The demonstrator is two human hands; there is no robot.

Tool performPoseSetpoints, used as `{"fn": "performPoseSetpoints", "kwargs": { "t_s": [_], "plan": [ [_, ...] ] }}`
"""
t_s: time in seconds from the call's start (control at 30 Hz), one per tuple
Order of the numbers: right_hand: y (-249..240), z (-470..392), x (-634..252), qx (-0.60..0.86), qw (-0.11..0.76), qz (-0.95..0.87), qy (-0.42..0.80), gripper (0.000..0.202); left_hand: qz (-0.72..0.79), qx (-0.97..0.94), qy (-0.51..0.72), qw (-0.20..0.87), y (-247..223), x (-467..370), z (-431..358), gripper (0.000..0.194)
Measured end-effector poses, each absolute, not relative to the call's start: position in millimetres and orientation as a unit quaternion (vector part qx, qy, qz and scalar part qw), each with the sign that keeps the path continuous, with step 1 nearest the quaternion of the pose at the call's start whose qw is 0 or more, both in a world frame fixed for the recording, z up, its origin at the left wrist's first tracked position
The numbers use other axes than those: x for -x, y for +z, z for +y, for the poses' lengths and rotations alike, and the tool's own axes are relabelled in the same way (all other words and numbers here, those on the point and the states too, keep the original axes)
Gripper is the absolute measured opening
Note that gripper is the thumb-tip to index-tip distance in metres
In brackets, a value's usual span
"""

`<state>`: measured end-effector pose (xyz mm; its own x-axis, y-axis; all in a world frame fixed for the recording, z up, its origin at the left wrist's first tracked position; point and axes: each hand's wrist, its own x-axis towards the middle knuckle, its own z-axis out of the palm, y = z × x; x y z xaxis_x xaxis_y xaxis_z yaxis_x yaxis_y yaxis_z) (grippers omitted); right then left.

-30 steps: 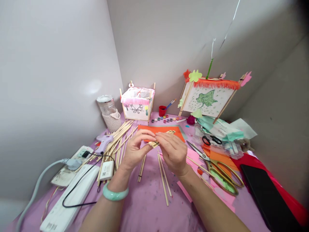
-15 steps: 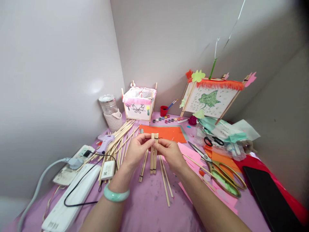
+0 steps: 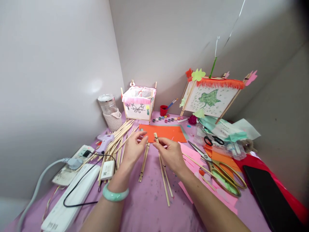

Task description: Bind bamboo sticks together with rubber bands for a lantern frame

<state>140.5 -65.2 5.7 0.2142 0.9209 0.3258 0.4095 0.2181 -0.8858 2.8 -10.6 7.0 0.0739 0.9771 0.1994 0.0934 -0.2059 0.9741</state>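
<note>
My right hand [image 3: 170, 151] pinches a short pair of wooden sticks [image 3: 156, 136] between thumb and fingers. A dark mark shows near their top end, and the palm hides part of their length. My left hand [image 3: 135, 147], with a pale green bangle [image 3: 115, 194] on the wrist, is empty, its thumb and fingers apart. Just below and right of its fingertips, short marked sticks [image 3: 144, 162] lie side by side on the purple cloth. Two longer plain sticks [image 3: 164, 185] lie below my right hand.
At left are a pile of sticks [image 3: 118, 138], a lilac glue gun [image 3: 105, 142] and a white power strip [image 3: 70, 199]. Orange paper [image 3: 166, 132] lies ahead. Large gold-handled scissors [image 3: 218, 169] and a black tablet-like slab [image 3: 267, 199] are right. Two decorated lanterns [image 3: 137, 109] stand behind.
My hands have parted. The left has let go of the stick bundle, and more sticks now lie with those on the cloth below it. Fewer sticks remain in my right hand, tilted now.
</note>
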Motion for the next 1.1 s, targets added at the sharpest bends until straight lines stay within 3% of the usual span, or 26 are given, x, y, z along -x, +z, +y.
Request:
{"fn": "performPoseSetpoints", "kwargs": {
  "t_s": [0.13, 0.23, 0.43, 0.57, 1.1],
  "plan": [
    [2.5, -66.6, -139.4, 0.579, 0.512, -0.618, 0.14, 0.019, 0.378, -0.583, 0.48, 0.536, 12.0, -12.7, -22.2, 0.023],
    [4.2, -68.3, -137.3, 0.581, 0.512, -0.617, 0.14, 0.019, 0.353, -0.525, 0.495, 0.596, 10.0, -14.9, -23.5, 0.022],
    [9.0, -71.1, -128.0, 0.504, 0.529, -0.53, 0.431, 0.025, 0.279, -0.42, 0.503, 0.702, 10.5, -12.0, -21.7, 0.019],
    [7.1, -70.5, -122.6, 0.467, 0.56, -0.451, 0.514, 0.026, 0.285, -0.407, 0.473, 0.727, 14.0, -18.6, -30.2, 0.027],
    [-0.7, -70.3, -114.5, 0.446, 0.574, -0.458, 0.512, 0.025, 0.342, -0.404, 0.507, 0.681, 10.7, -26.5, -37.3, 0.024]
  ]
}}
